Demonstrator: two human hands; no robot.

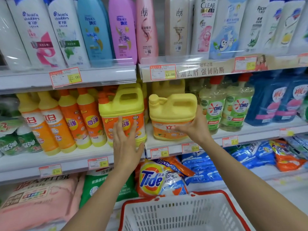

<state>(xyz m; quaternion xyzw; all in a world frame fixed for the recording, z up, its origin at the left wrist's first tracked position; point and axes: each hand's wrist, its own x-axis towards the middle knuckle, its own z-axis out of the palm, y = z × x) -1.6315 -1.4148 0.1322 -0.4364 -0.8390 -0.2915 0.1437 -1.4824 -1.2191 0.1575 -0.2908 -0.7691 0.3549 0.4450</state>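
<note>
Two hands (pixel 127 144) (pixel 194 129), one basket (pixel 175 214)

Two bare hands in shot now, left hand (pixel 126 144) and right hand (pixel 196 129), slender-fingered both, and behind them left forearm (pixel 105 197) and right forearm (pixel 250 180), long, slim, uncovered to the edge of view.

**2 hands at the detergent shelf**

My right hand (pixel 195 129) grips the smaller yellow jug (pixel 173 112) from its right side, thumb across the orange label. The jug is upright on the middle shelf (pixel 166 144). My left hand (pixel 126 142) is spread, fingers straight, over the label of the taller yellow jug (pixel 121 109) just beside it. A white basket (pixel 166 214) with a red rim sits below my arms.
</note>
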